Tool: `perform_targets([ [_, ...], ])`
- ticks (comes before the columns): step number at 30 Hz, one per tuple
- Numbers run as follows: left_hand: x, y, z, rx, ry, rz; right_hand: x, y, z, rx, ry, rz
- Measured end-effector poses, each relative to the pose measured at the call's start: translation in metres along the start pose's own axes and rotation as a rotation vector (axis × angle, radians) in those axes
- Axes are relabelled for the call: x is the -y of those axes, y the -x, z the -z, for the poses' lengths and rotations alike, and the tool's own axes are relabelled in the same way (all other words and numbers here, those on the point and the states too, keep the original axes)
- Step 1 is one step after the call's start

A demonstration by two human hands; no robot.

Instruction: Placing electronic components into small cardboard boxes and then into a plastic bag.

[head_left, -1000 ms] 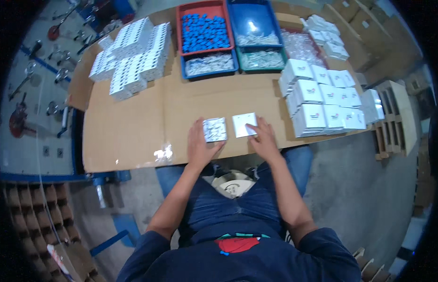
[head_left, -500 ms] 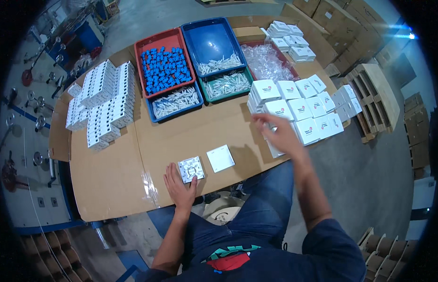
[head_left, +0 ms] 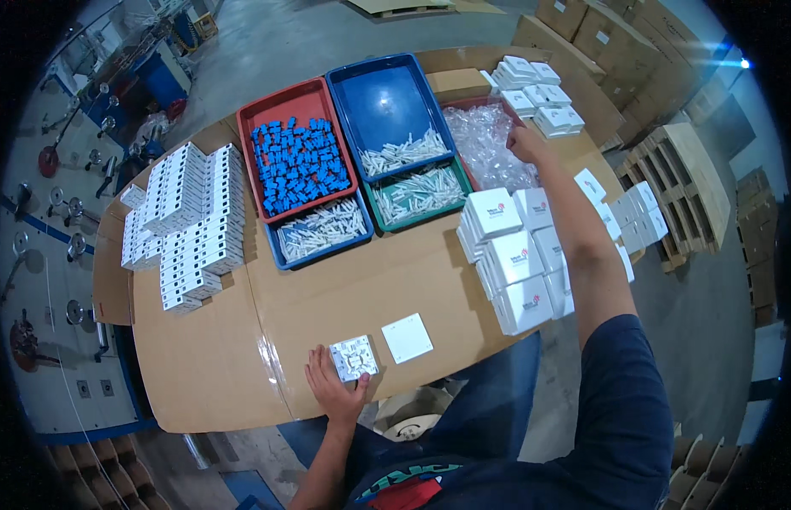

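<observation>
My left hand (head_left: 336, 395) is at the table's near edge, thumb and fingers closed about the sides of an uncovered white square plastic housing (head_left: 354, 358) with moulded parts inside. Just right of that housing, a flat white square cover (head_left: 406, 338) lies on the cardboard. My right hand (head_left: 525, 144) is stretched far forward over the right side of a red bin (head_left: 470, 101) of clear plastic bags (head_left: 489, 146). Its fingers are curled closed by the bags; what they hold, if anything, is hidden.
Stacked white boxes (head_left: 514, 257) stand below my right forearm, with more white stacks (head_left: 544, 95) behind. White units (head_left: 200, 225) are piled at left. A red tray (head_left: 300, 166) holds blue pieces; blue (head_left: 383, 85) and green trays (head_left: 421, 223) hold slim whitish pieces.
My right hand has moved forward from beside the stacked white boxes to the bin of clear bags. My left hand stays on the housing. The whole view has shifted slightly.
</observation>
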State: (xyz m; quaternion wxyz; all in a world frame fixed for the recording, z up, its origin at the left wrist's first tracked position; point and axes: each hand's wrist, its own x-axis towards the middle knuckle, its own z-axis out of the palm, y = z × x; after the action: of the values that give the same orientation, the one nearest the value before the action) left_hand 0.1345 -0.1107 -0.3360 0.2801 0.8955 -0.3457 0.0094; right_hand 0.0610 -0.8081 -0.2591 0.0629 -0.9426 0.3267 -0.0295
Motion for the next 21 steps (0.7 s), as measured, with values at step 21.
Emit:
perform_targets([
  [21,0.004,0.001,-0.003,0.037,0.022,-0.004,0.038,-0.028,0.002,-0.238,-0.797,0.031],
])
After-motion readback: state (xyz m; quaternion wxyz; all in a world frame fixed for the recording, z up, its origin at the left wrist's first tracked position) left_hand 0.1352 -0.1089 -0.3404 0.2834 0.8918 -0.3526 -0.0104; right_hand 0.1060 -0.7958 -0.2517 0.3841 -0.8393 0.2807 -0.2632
